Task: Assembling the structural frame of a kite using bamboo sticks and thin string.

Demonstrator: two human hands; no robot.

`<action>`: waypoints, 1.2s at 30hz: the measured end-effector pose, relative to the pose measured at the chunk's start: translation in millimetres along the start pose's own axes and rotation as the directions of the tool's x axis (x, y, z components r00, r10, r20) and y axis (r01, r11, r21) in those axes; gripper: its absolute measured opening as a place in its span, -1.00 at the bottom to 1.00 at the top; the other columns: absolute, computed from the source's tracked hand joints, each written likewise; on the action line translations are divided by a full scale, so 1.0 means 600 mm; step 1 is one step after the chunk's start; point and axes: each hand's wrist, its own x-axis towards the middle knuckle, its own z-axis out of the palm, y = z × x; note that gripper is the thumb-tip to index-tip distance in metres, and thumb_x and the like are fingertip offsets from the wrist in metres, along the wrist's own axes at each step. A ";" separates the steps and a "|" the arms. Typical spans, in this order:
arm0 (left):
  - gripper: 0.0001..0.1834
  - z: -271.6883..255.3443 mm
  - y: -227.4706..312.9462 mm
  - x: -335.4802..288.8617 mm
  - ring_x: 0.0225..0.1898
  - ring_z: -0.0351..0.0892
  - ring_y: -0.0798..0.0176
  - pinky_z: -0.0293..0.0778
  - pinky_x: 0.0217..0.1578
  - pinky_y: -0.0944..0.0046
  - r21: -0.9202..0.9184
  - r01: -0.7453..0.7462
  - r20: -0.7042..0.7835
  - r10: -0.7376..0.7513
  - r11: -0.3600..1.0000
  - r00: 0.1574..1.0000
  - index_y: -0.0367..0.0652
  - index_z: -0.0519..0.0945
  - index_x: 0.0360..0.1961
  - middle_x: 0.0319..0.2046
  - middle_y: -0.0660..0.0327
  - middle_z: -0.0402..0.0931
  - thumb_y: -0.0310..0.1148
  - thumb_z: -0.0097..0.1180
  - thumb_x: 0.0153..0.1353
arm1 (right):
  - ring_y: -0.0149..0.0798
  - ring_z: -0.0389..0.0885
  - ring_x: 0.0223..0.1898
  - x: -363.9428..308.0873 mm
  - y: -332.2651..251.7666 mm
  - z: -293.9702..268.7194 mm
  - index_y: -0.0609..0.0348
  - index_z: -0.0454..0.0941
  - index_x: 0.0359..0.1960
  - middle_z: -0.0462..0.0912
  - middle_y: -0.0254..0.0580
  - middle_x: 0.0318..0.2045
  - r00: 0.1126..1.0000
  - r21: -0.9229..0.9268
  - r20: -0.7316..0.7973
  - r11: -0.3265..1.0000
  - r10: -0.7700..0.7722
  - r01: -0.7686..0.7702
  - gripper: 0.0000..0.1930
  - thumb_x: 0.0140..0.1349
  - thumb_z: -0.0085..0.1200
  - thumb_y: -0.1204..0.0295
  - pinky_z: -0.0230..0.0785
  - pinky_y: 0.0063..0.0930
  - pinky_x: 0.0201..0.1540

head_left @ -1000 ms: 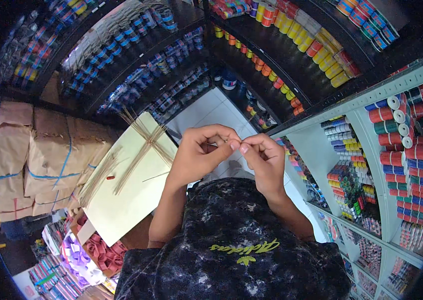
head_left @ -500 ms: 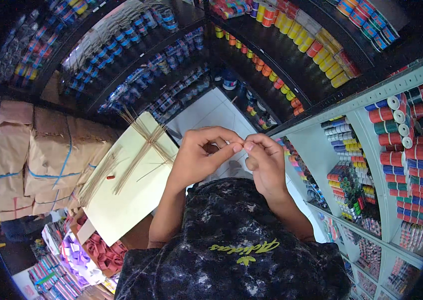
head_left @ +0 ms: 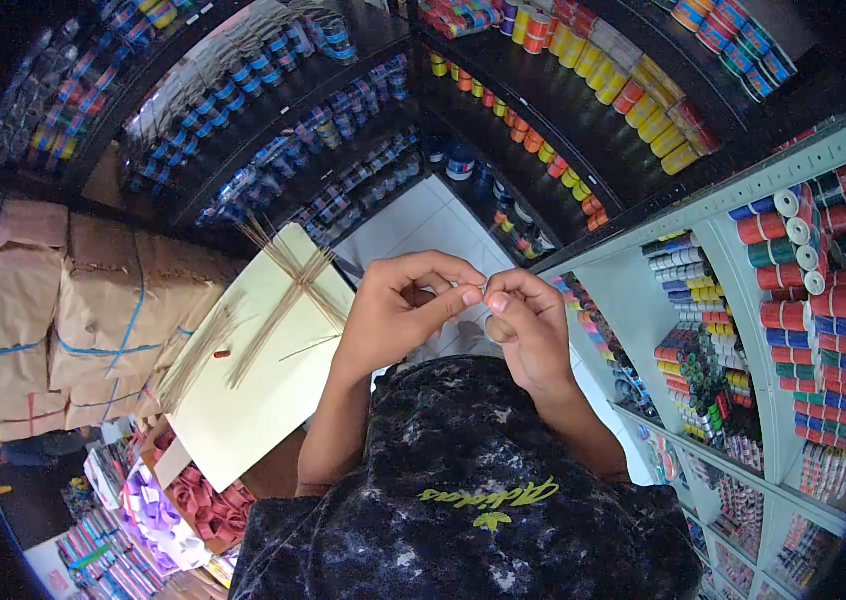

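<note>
My left hand and my right hand meet in front of my chest, each closed in a pinch with the fingertips almost touching. Something tiny and thin sits between the fingertips; it is too small to name. To the left of my hands a pale yellow board lies tilted. On it rest bundles of thin tan sticks, some crossed over one another. A small red-brown piece lies on the board beside the sticks.
Brown paper parcels tied with blue cord are stacked at the left. A box of pinkish-red rolls stands below the board. Dark shelves with spools are at the back, and a pale green rack of coloured spools on the right.
My fingertips have shifted very slightly against each other, and the right fingers are curled a little differently. Everything else stays in place.
</note>
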 end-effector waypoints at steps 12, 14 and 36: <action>-0.86 0.008 0.012 -0.005 -0.53 0.52 0.54 0.40 -0.59 0.52 -0.003 -0.023 -0.012 0.023 1.000 1.000 -0.31 0.71 -0.21 -0.40 0.22 0.69 -0.50 0.35 0.22 | -0.69 0.18 -0.59 -0.004 0.002 -0.009 0.25 0.58 -0.29 0.38 -0.59 -0.59 0.997 -0.146 0.042 0.987 -0.067 0.072 -0.88 0.33 0.16 0.44 -0.05 -0.66 -0.56; -0.86 0.003 0.011 -0.007 -0.52 0.52 0.54 0.40 -0.58 0.52 0.007 -0.017 0.001 0.017 1.000 1.000 -0.31 0.71 -0.22 -0.39 0.22 0.68 -0.51 0.34 0.21 | -0.69 0.19 -0.58 -0.005 0.002 -0.008 0.25 0.59 -0.29 0.39 -0.59 -0.60 0.997 -0.152 0.055 0.986 -0.057 0.065 -0.88 0.33 0.16 0.43 -0.04 -0.67 -0.55; -0.81 -0.001 0.026 -0.018 -0.49 0.53 0.54 0.38 -0.53 0.50 -0.006 -0.066 0.103 0.066 0.998 0.992 -0.31 0.73 -0.14 -0.42 0.26 0.66 -0.55 0.34 0.20 | -0.67 0.14 -0.62 -0.019 -0.008 -0.007 0.24 0.60 -0.24 0.42 -0.55 -0.57 0.989 0.020 0.129 0.997 0.069 -0.072 -0.91 0.32 0.17 0.47 -0.10 -0.65 -0.60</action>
